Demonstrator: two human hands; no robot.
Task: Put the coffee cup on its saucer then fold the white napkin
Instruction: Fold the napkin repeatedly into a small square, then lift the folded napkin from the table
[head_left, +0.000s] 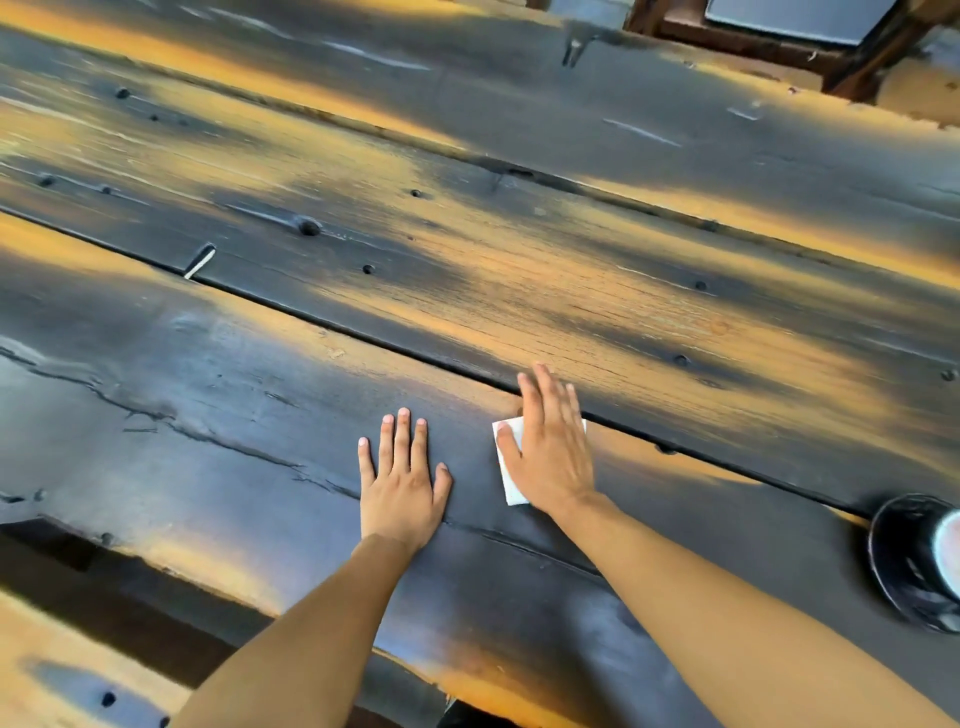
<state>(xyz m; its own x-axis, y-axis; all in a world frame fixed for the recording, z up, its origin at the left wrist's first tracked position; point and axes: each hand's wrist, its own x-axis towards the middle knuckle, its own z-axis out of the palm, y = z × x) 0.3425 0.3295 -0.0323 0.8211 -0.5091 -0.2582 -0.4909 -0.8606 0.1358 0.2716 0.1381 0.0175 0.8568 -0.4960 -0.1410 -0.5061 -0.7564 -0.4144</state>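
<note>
Wooden table, cup on saucer

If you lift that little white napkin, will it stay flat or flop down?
The small white folded napkin looks thin, so it would probably droop and feel very light. The right hand lies flat on it; once let go, it might slide easily on the dark wooden table.

A dark, worn plank table carries everything. The folded white napkin lies flat on it, with a black saucer well to the napkin's right, holding a cup.
</note>
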